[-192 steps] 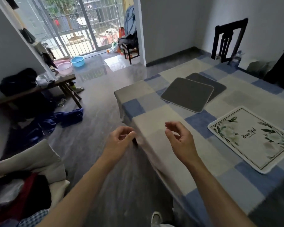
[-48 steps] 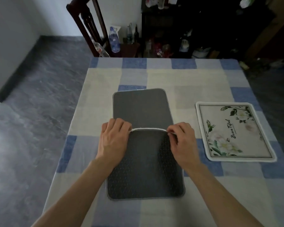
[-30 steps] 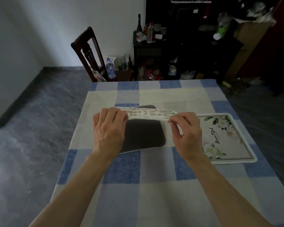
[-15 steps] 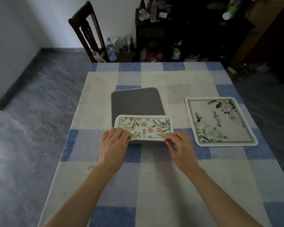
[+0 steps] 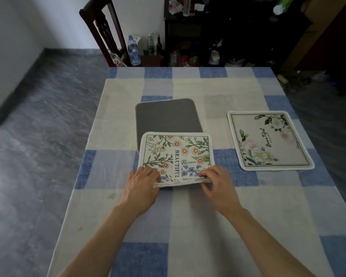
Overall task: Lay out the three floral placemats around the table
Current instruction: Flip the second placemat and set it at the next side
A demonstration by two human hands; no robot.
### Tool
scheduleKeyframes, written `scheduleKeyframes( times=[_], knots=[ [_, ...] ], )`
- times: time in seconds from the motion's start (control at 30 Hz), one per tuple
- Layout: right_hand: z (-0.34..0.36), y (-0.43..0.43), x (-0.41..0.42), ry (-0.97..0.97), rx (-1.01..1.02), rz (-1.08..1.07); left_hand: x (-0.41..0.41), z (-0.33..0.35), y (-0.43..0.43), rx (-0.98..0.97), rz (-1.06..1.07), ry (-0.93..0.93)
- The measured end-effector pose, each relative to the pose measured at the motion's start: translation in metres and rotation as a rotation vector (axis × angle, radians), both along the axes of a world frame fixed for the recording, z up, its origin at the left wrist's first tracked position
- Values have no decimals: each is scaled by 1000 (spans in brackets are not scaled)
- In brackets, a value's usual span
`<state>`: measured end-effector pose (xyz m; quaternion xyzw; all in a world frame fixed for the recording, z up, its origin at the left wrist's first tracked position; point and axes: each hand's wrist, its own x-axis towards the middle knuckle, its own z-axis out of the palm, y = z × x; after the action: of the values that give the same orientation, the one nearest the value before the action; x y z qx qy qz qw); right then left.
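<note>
A daisy-print placemat (image 5: pixel 176 151) reading BEAUTIFUL lies face up near the middle of the checked table (image 5: pixel 188 216). My left hand (image 5: pixel 141 187) pinches its near left corner and my right hand (image 5: pixel 218 185) pinches its near right corner, with the near edge lifted slightly off the cloth. Its far edge overlaps a grey mat (image 5: pixel 167 115) that lies face down behind it. To the right, apart from both, a white-rose placemat (image 5: pixel 268 139) lies flat and face up.
A dark wooden chair (image 5: pixel 103 31) stands past the table's far left corner, with plastic bottles (image 5: pixel 133 50) on the floor beside it. A dark cluttered shelf (image 5: pixel 218 31) stands behind the far edge. Grey floor runs along the table's left side.
The top grey mat was flipped over to show its daisy side and has been pulled toward me. More of the print now shows, and the grey mat beneath is more uncovered.
</note>
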<state>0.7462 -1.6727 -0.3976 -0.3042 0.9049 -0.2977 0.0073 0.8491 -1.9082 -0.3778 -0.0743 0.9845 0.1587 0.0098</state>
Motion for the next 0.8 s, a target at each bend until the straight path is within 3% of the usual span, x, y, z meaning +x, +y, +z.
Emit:
scheduleKeyframes(
  times=[0.17,0.27,0.47,0.8],
  knots=[
    [1,2,1,-72,210,60,-6,-1,-7,76,-94,-215],
    [1,2,2,-150,209,64,-11,0,-10,128,-73,-169],
    [8,-5,-6,-66,134,25,-21,7,-19,106,-51,-75],
    [13,-17,-28,-100,37,-21,-42,9,-32,125,24,29]
  ],
)
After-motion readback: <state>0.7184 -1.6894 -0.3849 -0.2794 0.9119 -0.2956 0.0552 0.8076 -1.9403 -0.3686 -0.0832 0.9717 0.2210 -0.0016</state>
